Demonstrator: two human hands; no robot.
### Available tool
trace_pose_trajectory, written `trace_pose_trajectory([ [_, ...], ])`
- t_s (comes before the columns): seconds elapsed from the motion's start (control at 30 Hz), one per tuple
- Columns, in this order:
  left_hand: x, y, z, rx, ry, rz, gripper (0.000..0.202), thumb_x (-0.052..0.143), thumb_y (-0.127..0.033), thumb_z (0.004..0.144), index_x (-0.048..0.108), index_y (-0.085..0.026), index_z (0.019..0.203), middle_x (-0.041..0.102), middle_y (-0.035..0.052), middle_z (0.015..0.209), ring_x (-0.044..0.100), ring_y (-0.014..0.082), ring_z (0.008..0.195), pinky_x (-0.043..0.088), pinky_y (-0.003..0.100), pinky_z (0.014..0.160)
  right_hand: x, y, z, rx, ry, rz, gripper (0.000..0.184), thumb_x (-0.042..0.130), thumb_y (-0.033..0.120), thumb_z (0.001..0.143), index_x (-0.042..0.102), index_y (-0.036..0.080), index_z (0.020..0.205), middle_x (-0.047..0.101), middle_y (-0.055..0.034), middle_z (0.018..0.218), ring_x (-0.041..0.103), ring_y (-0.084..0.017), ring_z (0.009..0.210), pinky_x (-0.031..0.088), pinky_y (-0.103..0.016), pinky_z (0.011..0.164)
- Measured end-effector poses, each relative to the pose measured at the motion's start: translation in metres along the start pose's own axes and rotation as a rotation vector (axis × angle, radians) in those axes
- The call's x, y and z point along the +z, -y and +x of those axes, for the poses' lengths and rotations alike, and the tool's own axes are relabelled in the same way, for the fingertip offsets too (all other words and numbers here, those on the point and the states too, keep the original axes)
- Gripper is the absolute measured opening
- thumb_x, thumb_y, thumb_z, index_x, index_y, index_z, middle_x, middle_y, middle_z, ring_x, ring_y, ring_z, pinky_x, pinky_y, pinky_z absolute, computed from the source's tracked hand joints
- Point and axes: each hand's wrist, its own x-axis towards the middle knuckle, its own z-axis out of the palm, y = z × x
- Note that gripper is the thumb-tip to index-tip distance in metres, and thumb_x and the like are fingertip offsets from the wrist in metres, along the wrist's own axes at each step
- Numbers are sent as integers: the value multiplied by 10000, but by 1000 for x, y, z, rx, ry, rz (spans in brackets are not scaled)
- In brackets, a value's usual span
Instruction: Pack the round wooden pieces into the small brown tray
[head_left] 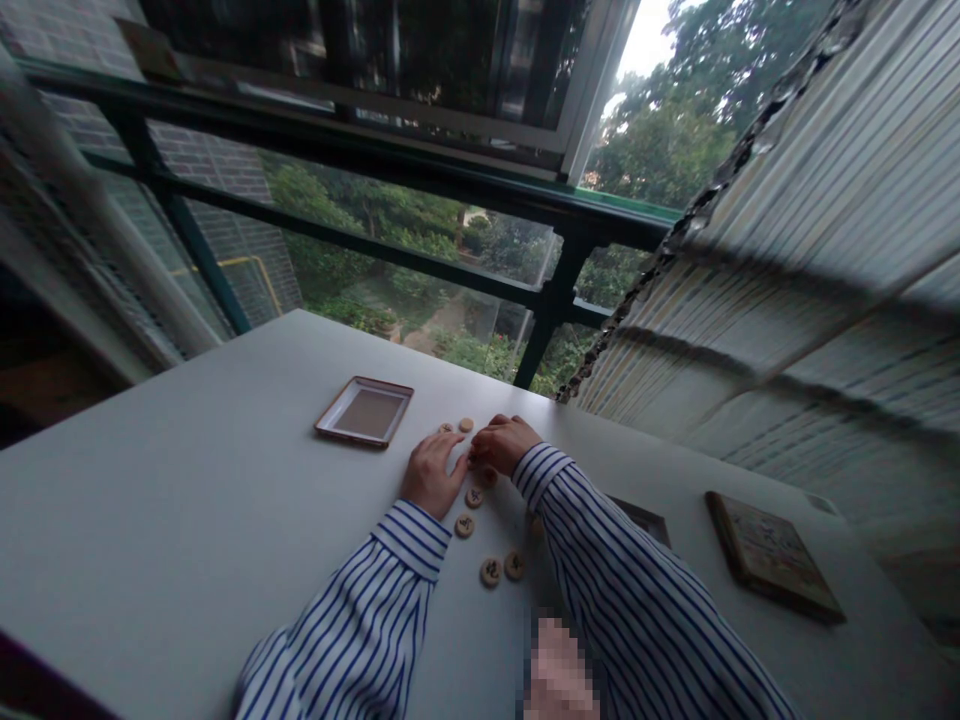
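Several round wooden xiangqi pieces (pixel 465 525) with dark characters lie loosely on the white table. My left hand (pixel 433 474) rests palm down to the left of them, thumb apart from the fingers, holding nothing visible. My right hand (pixel 507 443) is closed, with fingertips bent down around a xiangqi piece (pixel 472 459) that is mostly hidden. Another piece (pixel 489 477) sits in shadow under that hand. Just beyond the fingers are a plain-faced piece (pixel 466 425) and a partly covered one (pixel 446 428). Nearer to me, two pieces (pixel 490 572) lie side by side.
A shallow open tin lid or tray (pixel 365 411) lies on the table (pixel 187 480) at the left. On the right are a flat box with a printed top (pixel 775 555) and a dark-edged tray (pixel 641 520), partly behind my right sleeve. A green railing and window border the far edge.
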Motion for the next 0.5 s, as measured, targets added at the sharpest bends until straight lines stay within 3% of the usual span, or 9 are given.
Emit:
trace_pose_trajectory([
  [0.27,1,-2,-1,17,-20,-36,261,534,-213,730,562,-153,983,631,75,967,549,200,937,433,353,860,7,-12,-3,42,-135,229,235,482,282,785,626,195,950,645,-60,869,524,-171,869,381,-280,749],
  [0.5,-1,-8,1,42,-57,-46,271,553,-215,722,558,-175,990,638,58,967,559,192,921,438,346,840,6,-8,-6,51,-133,545,325,456,327,808,602,113,1003,659,-55,841,570,-110,680,424,-205,580],
])
